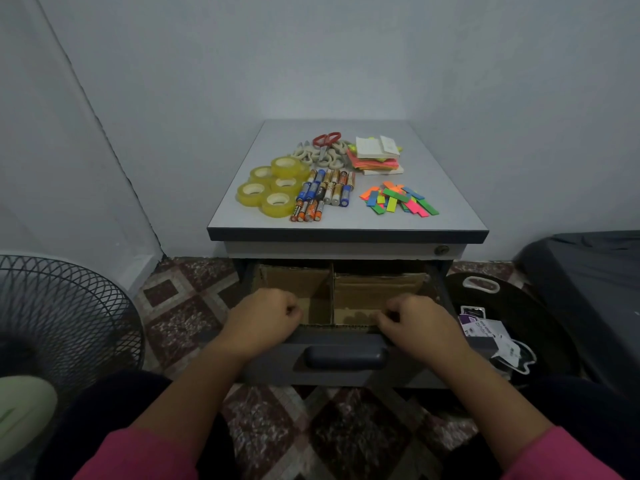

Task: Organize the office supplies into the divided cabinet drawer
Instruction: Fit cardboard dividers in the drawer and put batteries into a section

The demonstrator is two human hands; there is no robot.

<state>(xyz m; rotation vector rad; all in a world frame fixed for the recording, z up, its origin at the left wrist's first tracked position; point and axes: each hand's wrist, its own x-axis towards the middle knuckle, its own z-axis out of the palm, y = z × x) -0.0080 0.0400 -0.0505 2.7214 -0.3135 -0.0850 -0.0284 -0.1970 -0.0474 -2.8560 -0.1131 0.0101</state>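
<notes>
The grey cabinet drawer stands pulled out, with cardboard dividers splitting it into compartments. My left hand and my right hand both grip the drawer's front edge, fingers curled over it. On the cabinet top lie several yellow tape rolls, several batteries, red-handled scissors among pale scissor handles, a stack of sticky notes and several coloured paper strips.
A black fan grille stands at the left. At the right lie a black bag with papers and a dark covered surface. The cabinet backs into a wall corner on a patterned floor.
</notes>
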